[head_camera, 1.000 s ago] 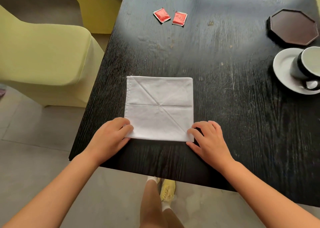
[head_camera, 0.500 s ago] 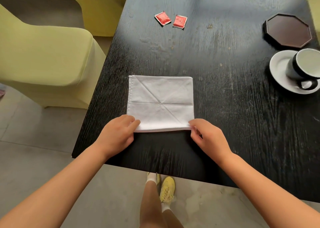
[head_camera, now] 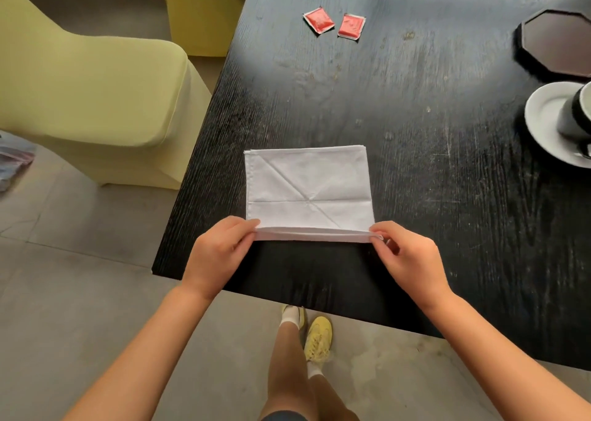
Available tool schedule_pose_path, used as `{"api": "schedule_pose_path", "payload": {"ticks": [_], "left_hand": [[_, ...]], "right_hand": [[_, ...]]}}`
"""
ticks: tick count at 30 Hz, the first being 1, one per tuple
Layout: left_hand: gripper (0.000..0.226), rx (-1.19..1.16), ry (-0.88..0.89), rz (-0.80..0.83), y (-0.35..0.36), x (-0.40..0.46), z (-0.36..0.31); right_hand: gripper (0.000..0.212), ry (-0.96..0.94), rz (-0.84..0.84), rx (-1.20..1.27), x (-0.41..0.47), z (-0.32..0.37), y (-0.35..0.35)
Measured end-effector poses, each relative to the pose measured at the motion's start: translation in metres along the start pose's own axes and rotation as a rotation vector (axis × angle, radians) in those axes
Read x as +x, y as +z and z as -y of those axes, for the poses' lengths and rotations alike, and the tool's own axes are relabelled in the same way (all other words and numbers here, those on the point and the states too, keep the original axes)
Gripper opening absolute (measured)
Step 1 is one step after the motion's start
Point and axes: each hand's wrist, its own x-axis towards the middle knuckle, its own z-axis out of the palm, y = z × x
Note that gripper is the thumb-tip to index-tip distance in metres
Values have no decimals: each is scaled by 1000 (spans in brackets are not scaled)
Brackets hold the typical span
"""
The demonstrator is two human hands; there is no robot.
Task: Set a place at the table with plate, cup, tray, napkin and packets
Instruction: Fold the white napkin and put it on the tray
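From the head view, the white napkin lies flat near the worktop front edge. The left hand and right hand each pinch a near corner (grip closed on cloth). It looks light and limp, so the corners are best to hold.

No readable text anywhere (the red packets show none).
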Motion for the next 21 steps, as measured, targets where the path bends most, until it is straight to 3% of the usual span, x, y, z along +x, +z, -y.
{"api": "schedule_pose_path", "payload": {"ticks": [4,10,21], "left_hand": [[11,-111,-43,-52,0,-24,-9],[28,-144,-63,-40,-4,-39,-19],[14,-118,-139,-238,-7,10,-14]], "right_hand": [[6,-4,-8,106,-20,6,-10],[10,28,-27,205,-35,21,-19],[7,186,-140,201,22,28,-7]]}}
